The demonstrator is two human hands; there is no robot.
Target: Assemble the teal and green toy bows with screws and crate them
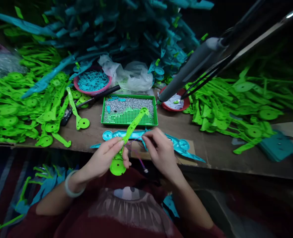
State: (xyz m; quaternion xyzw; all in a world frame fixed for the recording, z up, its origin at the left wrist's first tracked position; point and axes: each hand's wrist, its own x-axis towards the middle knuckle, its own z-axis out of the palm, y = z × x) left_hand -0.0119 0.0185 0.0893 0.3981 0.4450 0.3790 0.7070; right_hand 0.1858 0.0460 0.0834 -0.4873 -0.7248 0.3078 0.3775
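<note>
My left hand (106,156) is closed around a long green plastic part (134,124) with a round disc at its near end, holding it tilted up toward the green tray. My right hand (158,150) pinches something small next to that part; a thin purple wire (140,162) hangs from between the hands. Under my hands, flat on the wooden table (211,145), lie teal plastic parts (178,145). A pale bangle (70,188) sits on my left wrist.
A green tray (129,111) of tiny silvery bits stands behind my hands. A pink bowl (93,82) of teal pieces and a red bowl (175,100) flank it. Heaps of green parts (238,102) lie left and right, teal ones behind. A lamp arm (193,66) reaches in from the right.
</note>
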